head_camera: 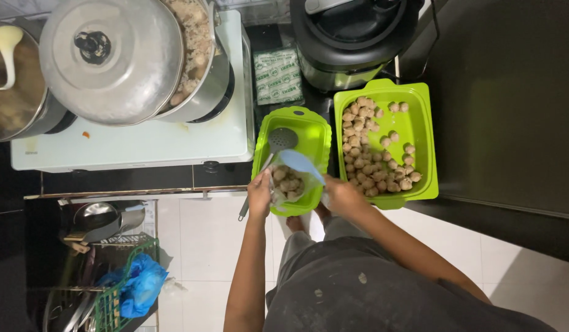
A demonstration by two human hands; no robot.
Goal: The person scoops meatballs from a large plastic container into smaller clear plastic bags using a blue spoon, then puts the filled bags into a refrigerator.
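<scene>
Clear plastic bag [289, 185] of meatballs sits over the smaller green tray [315, 132], pinched open between both hands. Left hand [259, 192] clamps the bag's near edge, right hand [341, 195] grips the other side plus a pale blue scoop [302, 164] poking up from it. Fingers mostly hidden by the plastic. Just past the left-hand grip lies a slotted ladle [281, 141]; right of the right hand, a bigger green tray [419, 110] holds loose meatballs [373, 150].

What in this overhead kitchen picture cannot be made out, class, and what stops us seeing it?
- Head view: the big pot is mostly hidden by its lid.
- The left hand and right hand hide their grip on the clear bag.
- The black cooker is cut off by the top edge.
</scene>
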